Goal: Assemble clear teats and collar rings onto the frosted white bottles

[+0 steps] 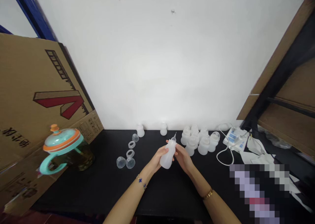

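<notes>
A translucent white feeding bottle [167, 156] is tilted between my two hands, its mouth pointing up and to the right. My left hand [158, 156] is closed round the bottle's body. At the neck, the fingers of my right hand [183, 157] are closed on the bottle from the other side, partly hidden behind it. A clear teat with a long thin tip [174, 138] sticks up from the mouth. Left of my hands lie clear dome caps [130, 163] and two white collar rings [130, 153]. Several capped bottles [203, 144] stand in a group to the right.
Two small bottles [140, 130] [163, 129] stand along the wall at the back of the black table [103, 188]. A turquoise-lidded jug [64, 146] and a large cardboard box [36, 86] are at the left. White cable [225, 148] and papers [257, 151] lie at the right.
</notes>
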Demonstrator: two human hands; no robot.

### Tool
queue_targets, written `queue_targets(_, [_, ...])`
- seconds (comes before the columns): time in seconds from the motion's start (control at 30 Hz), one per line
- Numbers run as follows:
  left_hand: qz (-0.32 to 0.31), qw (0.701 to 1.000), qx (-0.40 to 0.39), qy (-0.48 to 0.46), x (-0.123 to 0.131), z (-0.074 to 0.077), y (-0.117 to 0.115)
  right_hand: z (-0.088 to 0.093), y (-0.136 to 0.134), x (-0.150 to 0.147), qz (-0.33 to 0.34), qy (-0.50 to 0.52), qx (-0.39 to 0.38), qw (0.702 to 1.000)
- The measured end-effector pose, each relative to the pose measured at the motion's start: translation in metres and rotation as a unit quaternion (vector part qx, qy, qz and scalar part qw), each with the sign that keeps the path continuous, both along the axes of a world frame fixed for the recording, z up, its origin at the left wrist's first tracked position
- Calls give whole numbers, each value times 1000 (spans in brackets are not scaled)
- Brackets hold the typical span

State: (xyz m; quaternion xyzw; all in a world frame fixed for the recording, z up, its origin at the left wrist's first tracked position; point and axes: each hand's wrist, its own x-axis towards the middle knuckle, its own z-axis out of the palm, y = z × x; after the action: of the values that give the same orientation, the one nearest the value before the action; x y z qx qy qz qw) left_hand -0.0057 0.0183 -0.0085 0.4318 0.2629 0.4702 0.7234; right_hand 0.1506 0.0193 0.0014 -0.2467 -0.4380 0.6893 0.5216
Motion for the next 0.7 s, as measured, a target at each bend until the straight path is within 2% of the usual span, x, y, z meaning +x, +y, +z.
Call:
queue_targets(0.23, [-13, 1000, -9, -22, 0, 4, -2, 3, -1, 1, 2, 3, 11, 1000])
queue_targets(0.7, [3, 999, 18, 27, -2, 4, 1, 5, -1, 0, -17, -9, 5, 1000])
